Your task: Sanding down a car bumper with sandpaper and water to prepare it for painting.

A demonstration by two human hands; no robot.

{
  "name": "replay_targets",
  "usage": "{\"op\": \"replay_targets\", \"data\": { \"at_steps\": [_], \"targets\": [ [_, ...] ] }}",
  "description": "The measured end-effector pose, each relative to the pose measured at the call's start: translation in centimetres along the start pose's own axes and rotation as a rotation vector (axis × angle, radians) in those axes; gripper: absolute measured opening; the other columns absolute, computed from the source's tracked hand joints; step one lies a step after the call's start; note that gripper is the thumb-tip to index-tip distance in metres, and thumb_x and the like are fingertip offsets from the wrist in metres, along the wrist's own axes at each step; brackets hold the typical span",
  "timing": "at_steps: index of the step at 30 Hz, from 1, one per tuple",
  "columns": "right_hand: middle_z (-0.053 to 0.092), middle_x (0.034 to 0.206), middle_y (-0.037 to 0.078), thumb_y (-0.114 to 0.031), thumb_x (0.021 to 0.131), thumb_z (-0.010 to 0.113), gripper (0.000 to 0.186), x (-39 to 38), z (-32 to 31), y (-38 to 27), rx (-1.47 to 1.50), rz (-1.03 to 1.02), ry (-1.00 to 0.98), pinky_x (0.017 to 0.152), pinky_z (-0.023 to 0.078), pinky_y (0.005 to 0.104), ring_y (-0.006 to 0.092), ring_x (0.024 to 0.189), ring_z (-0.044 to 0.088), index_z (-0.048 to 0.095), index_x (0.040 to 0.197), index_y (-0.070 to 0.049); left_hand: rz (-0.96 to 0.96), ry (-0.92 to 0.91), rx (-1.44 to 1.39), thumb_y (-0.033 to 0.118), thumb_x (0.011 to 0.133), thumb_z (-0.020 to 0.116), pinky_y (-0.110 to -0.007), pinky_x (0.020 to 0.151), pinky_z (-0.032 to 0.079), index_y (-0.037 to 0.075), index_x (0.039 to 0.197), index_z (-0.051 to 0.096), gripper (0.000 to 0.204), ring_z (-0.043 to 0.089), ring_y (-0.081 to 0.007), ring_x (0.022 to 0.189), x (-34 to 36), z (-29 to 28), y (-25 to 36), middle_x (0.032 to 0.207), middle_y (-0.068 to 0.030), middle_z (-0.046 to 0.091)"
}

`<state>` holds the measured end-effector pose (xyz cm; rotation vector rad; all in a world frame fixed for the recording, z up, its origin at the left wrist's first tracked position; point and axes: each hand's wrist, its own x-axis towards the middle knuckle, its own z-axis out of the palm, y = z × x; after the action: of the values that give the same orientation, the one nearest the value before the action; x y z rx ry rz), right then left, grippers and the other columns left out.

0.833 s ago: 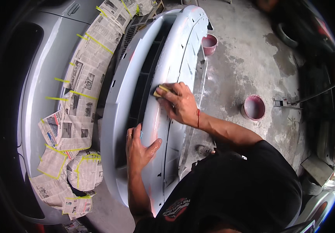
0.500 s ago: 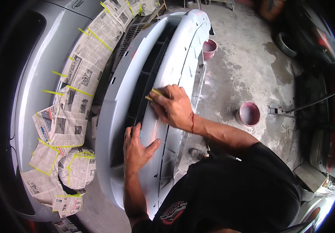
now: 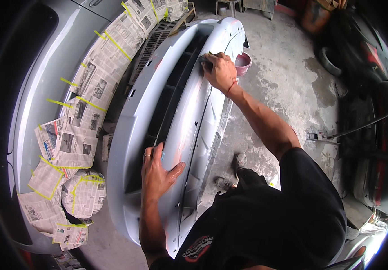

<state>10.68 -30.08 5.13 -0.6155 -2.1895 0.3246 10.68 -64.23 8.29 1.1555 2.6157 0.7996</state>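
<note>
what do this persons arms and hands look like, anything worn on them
Both forearms are bare, with no gloves. The left hand has a ring on one of its fingers. The right hand has a thin red band at the wrist. A black short sleeve covers the right upper arm.

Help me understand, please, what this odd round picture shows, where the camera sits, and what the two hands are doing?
The camera is worn on the person's head and looks down, so its wide lens bends everything round. Both bare arms are the wearer's own. The left hand lies flat on a grey car bumper, which stands on a concrete floor. The right hand reaches further along it and presses a small dark pad to the surface. To the left, a car is masked with newspaper and yellow tape. A pink bowl stands nearby.
</note>
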Motion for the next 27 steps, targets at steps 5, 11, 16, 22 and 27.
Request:
{"op": "replay_targets", "data": {
  "at_steps": [5,11,16,22,27],
  "targets": [
    [0.067,0.096,0.012,-0.011,0.08,0.074,0.03,-10.8,-4.4,-9.5,0.35,-0.235,-0.084,0.077,0.051,0.0407,0.0291,0.086,0.063,0.075,0.11,-0.013,-0.021,0.022,0.016,0.034,0.07,0.086,-0.048,0.094,0.047,-0.004,0.133,0.051,0.081,0.057,-0.0401,0.11,-0.9,0.4,-1.4,0.119,-0.0213,0.055],
    [0.071,0.102,0.014,-0.017,0.085,0.068,0.025,-2.5,-0.7,-1.4,0.17,-0.083,0.097,0.077,0.052,0.0441,0.0333,0.087,0.066,0.072,0.108,-0.01,-0.034,-0.008,0.0,0.036,0.069,0.086,-0.047,0.097,0.046,-0.005,0.133,0.051,0.084,0.057,-0.0387,0.113,-0.4,-0.1,-0.1,0.12,-0.0214,0.055],
    [0.071,0.107,0.016,-0.017,0.09,0.065,0.026,-1.1,1.8,0.1,0.257,0.071,0.098,0.081,0.052,0.0417,0.0357,0.089,0.065,0.071,0.114,-0.008,-0.06,-0.011,0.037,0.04,0.069,0.085,-0.049,0.096,0.047,-0.002,0.133,0.052,0.083,0.056,-0.0385,0.112,-0.5,0.1,-0.8,0.121,-0.0208,0.053],
    [0.06,0.131,0.011,-0.006,0.074,0.073,0.051,-13.8,-3.0,-7.4,0.467,-0.367,-0.103,0.086,0.047,0.0405,0.027,0.1,0.059,0.068,0.123,-0.018,-0.042,-0.031,0.0,0.035,0.068,0.087,-0.05,0.096,0.046,-0.001,0.132,0.052,0.081,0.055,-0.0394,0.111,-0.7,-0.4,-0.5,0.12,-0.0194,0.054],
    [0.069,0.106,0.014,-0.016,0.087,0.066,0.027,1.6,2.1,4.0,0.269,0.068,0.175,0.085,0.047,0.0415,0.0325,0.098,0.058,0.071,0.113,-0.008,-0.075,-0.04,0.007,0.037,0.072,0.084,-0.049,0.096,0.046,0.001,0.132,0.052,0.078,0.055,-0.0393,0.111,0.3,0.2,0.9,0.122,-0.02,0.054]
  ]
}}
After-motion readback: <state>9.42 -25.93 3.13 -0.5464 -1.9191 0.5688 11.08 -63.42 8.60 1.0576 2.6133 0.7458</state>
